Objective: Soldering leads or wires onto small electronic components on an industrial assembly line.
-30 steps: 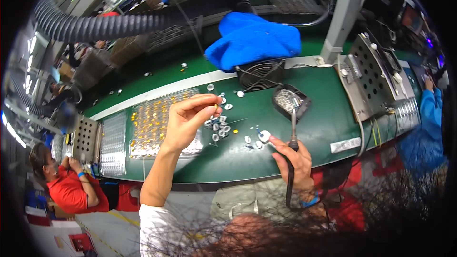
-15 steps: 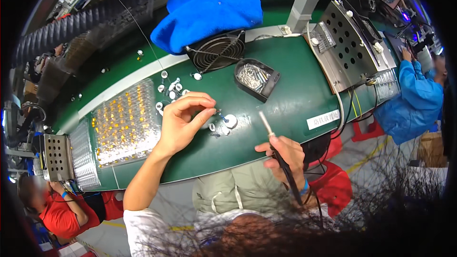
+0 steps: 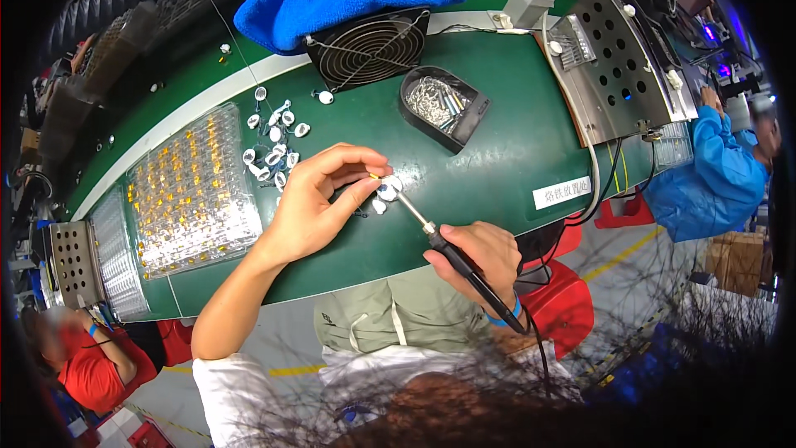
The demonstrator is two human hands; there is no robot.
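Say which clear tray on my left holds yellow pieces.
The tray nearer the left hand: yellow pieces dot it, while none show in the clear tray farther left.

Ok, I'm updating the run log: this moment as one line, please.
left hand: pinches small yellow piece | right hand: holds soldering iron, tip at white disc | nearby: black tray, fan

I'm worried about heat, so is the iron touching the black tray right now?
Apart. The head view plainly shows green bench between the iron and the black tray.
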